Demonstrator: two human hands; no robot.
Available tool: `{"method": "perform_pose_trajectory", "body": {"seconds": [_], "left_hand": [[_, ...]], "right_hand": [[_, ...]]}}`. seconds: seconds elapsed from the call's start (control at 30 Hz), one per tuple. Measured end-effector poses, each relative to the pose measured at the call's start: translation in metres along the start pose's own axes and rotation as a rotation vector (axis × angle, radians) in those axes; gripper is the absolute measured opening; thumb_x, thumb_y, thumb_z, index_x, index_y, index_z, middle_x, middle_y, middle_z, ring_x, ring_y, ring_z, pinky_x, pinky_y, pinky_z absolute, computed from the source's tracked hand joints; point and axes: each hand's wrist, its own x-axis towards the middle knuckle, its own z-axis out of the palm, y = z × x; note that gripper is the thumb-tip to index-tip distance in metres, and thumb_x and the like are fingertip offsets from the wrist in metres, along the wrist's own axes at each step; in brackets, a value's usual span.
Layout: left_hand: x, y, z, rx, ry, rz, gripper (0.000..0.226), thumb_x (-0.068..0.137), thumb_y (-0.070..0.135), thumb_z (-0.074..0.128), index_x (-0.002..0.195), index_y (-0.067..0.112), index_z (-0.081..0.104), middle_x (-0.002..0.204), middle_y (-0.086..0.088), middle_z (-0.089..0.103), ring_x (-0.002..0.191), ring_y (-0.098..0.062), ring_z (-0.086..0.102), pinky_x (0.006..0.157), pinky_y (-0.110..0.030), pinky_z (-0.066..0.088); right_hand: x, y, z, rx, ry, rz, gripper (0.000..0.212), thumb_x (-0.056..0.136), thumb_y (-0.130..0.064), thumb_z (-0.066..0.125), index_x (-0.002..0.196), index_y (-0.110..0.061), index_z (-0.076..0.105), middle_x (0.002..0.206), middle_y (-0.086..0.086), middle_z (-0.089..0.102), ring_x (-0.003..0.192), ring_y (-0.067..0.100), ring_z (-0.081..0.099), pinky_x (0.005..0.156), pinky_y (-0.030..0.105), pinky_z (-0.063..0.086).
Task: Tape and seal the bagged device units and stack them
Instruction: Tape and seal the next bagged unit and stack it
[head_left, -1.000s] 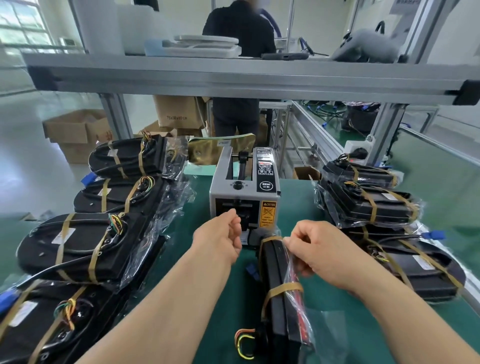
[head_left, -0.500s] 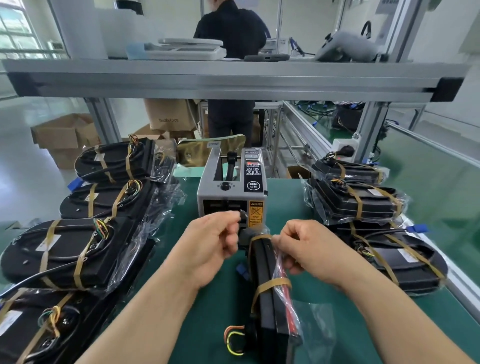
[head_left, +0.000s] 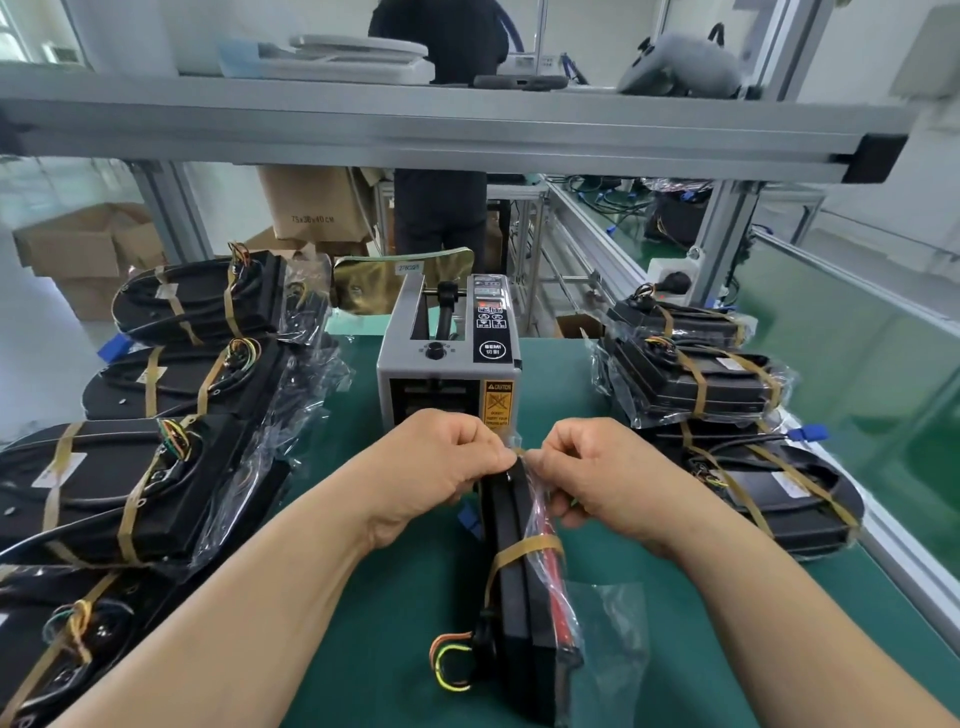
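Note:
A black bagged device unit (head_left: 517, 587) stands on edge on the green mat, with one brown tape band around its middle and coloured wires at its near end. My left hand (head_left: 436, 462) and my right hand (head_left: 587, 467) meet at its far top end. Their fingertips pinch a small strip of brown tape (head_left: 518, 451) against the clear bag there. The grey tape dispenser (head_left: 449, 353) stands just behind both hands. Several taped units (head_left: 135, 483) lie in a row on the left. A stack of taped units (head_left: 696, 384) sits on the right.
An aluminium frame beam (head_left: 467, 130) crosses overhead. A person in black (head_left: 441, 218) stands beyond the bench, beside cardboard boxes (head_left: 78, 249). A metal rail (head_left: 909, 551) edges the mat on the right. A loose flap of clear bag (head_left: 608, 649) lies right of the unit.
My left hand came back from the dispenser's outlet with a tape strip and joined my right hand at the unit's far end. The right hand stayed on the bag.

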Motion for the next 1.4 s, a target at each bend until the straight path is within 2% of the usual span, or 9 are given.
{"method": "perform_pose_trajectory", "body": {"seconds": [0.4, 0.6, 0.67, 0.77, 0.87, 0.97, 1.13, 1.3, 1.4], "left_hand": [[0.004, -0.005, 0.002, 0.068, 0.04, 0.063, 0.018, 0.091, 0.01, 0.068, 0.074, 0.011, 0.061, 0.041, 0.022, 0.05, 0.039, 0.01, 0.047, 0.041, -0.002, 0.032], [0.006, -0.011, 0.005, 0.146, 0.123, 0.124, 0.017, 0.086, 0.018, 0.075, 0.073, 0.014, 0.065, 0.051, 0.017, 0.054, 0.046, 0.006, 0.046, 0.048, -0.004, 0.036], [0.007, -0.013, 0.005, 0.158, 0.147, 0.115, 0.014, 0.085, 0.022, 0.077, 0.081, 0.016, 0.065, 0.058, 0.011, 0.052, 0.047, 0.003, 0.043, 0.049, -0.007, 0.037], [0.01, -0.019, 0.009, 0.051, 0.178, 0.003, 0.023, 0.082, 0.027, 0.079, 0.096, 0.021, 0.06, 0.064, 0.009, 0.052, 0.053, -0.001, 0.045, 0.053, -0.015, 0.039], [0.015, -0.023, 0.019, -0.126, 0.237, -0.11, 0.014, 0.082, 0.026, 0.076, 0.087, 0.022, 0.063, 0.055, 0.016, 0.056, 0.048, 0.002, 0.048, 0.054, -0.022, 0.039], [0.018, -0.024, 0.027, -0.178, 0.287, -0.114, 0.014, 0.085, 0.032, 0.074, 0.081, 0.022, 0.065, 0.059, 0.014, 0.061, 0.042, 0.005, 0.05, 0.047, -0.015, 0.039], [0.011, -0.023, 0.025, -0.216, 0.203, -0.115, 0.025, 0.08, 0.033, 0.08, 0.092, 0.019, 0.063, 0.065, 0.01, 0.064, 0.046, 0.0, 0.05, 0.043, -0.017, 0.038], [0.004, -0.014, 0.018, -0.19, 0.078, -0.175, 0.051, 0.06, 0.037, 0.085, 0.102, 0.025, 0.06, 0.081, 0.003, 0.064, 0.065, -0.011, 0.053, 0.057, -0.026, 0.04], [0.002, -0.013, 0.015, -0.218, 0.039, -0.188, 0.047, 0.07, 0.026, 0.087, 0.107, 0.024, 0.06, 0.084, 0.001, 0.065, 0.064, -0.01, 0.056, 0.057, -0.026, 0.041]], "right_hand": [[0.003, 0.003, 0.002, 0.032, -0.005, -0.008, 0.029, 0.094, -0.03, 0.066, 0.074, -0.012, 0.056, 0.055, -0.003, 0.064, 0.052, 0.006, 0.063, 0.05, 0.016, 0.049], [0.004, 0.004, 0.001, 0.033, -0.007, -0.011, 0.028, 0.095, -0.029, 0.065, 0.074, -0.013, 0.056, 0.055, -0.004, 0.064, 0.053, 0.006, 0.064, 0.051, 0.017, 0.049], [0.004, 0.005, 0.0, 0.043, -0.007, -0.005, 0.027, 0.095, -0.028, 0.065, 0.074, -0.013, 0.057, 0.058, -0.002, 0.065, 0.054, 0.007, 0.064, 0.052, 0.018, 0.05], [0.003, 0.006, -0.001, 0.064, -0.012, 0.007, 0.027, 0.095, -0.028, 0.064, 0.073, -0.014, 0.057, 0.058, -0.004, 0.065, 0.054, 0.006, 0.064, 0.052, 0.016, 0.049], [0.003, 0.006, -0.002, 0.07, -0.008, 0.007, 0.027, 0.095, -0.028, 0.064, 0.074, -0.014, 0.058, 0.059, -0.003, 0.067, 0.054, 0.004, 0.064, 0.052, 0.015, 0.049], [0.003, 0.007, -0.003, 0.072, -0.013, 0.012, 0.026, 0.096, -0.028, 0.063, 0.075, -0.014, 0.058, 0.063, -0.002, 0.068, 0.056, 0.004, 0.064, 0.053, 0.016, 0.05], [0.001, 0.011, -0.005, 0.114, -0.026, 0.019, 0.025, 0.097, -0.025, 0.061, 0.074, -0.014, 0.058, 0.059, -0.005, 0.066, 0.055, 0.005, 0.062, 0.053, 0.018, 0.05], [0.001, 0.012, -0.006, 0.125, -0.051, 0.018, 0.027, 0.098, -0.024, 0.06, 0.073, -0.016, 0.056, 0.06, -0.005, 0.066, 0.055, 0.006, 0.061, 0.052, 0.018, 0.049], [0.0, 0.012, -0.005, 0.137, -0.051, 0.014, 0.027, 0.098, -0.024, 0.061, 0.073, -0.016, 0.055, 0.06, -0.004, 0.065, 0.055, 0.006, 0.061, 0.052, 0.02, 0.05]]}}
